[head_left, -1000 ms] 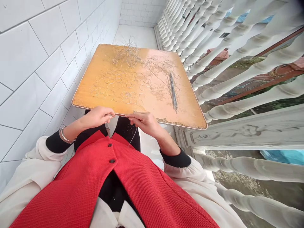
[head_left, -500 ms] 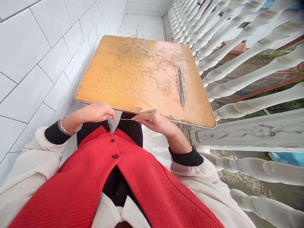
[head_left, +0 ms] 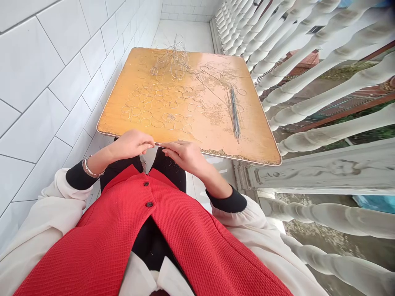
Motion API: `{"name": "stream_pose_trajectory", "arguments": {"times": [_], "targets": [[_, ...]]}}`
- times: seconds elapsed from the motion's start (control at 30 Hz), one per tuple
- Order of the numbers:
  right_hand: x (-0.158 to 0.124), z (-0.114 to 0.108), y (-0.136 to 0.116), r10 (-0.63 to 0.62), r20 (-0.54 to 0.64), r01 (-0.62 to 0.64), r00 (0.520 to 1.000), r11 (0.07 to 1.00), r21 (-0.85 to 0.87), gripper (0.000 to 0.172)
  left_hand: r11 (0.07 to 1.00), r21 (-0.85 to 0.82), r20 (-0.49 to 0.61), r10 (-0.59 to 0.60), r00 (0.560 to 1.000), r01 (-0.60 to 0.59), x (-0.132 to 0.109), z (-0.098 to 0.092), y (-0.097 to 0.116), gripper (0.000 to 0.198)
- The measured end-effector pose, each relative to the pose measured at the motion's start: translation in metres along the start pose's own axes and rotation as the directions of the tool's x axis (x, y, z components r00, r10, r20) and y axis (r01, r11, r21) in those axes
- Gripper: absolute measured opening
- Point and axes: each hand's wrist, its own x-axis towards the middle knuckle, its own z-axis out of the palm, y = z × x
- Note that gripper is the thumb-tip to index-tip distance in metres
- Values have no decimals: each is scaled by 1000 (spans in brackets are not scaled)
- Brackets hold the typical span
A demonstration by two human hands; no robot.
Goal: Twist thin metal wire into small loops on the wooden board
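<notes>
My left hand point(head_left: 134, 144) and my right hand point(head_left: 182, 154) meet fingertip to fingertip just below the near edge of the wooden board point(head_left: 212, 139). Both are closed in a pinch. A thin wire point(head_left: 157, 144) runs between them, and only a very short stretch of it shows. On the board beyond my hands lie several wire rings point(head_left: 145, 122) spread in rows. Farther back sits a tangled bunch of wire loops point(head_left: 175, 65). A bundle of straight grey wires point(head_left: 235, 117) rests toward the right side.
A white tiled wall point(head_left: 40, 61) stands close on the left. White balusters point(head_left: 308, 111) line the right side. Some loose bent wires point(head_left: 212, 76) lie at the back right of the board. My red vest point(head_left: 185, 230) fills the lower part of the view.
My right hand has moved left and slightly up, closing on my left hand. The wire stretch visible between them is much shorter. My left hand has shifted slightly right.
</notes>
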Motion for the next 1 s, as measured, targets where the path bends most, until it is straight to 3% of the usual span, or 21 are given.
{"name": "stream_pose_trajectory", "arguments": {"times": [0.37, 0.53, 0.63, 0.7, 0.87, 1.0], "targets": [[-7, 11, 5, -165, 88, 164, 982, 986, 16, 33, 974, 221, 41, 47, 998, -55, -6, 11, -5, 23], [-10, 7, 13, 31, -73, -38, 997, 995, -87, 30, 966, 249, -183, -25, 983, 71, -11, 4, -14, 25], [-7, 4, 17, 82, -147, -97, 986, 991, -93, 30, 938, 332, -336, 16, 942, 103, -10, 5, -11, 25], [-4, 3, 15, 84, -156, -99, 984, 991, -89, 30, 908, 409, -376, 81, 923, 87, -7, 12, -4, 24], [1, 1, 2, 49, -131, -59, 990, 996, -68, 29, 807, 591, -268, 217, 939, -18, 4, 30, 12, 23], [2, 3, -2, 43, -131, -49, 991, 998, -48, 28, 739, 669, -223, 295, 929, -74, 7, 31, 10, 26]]}}
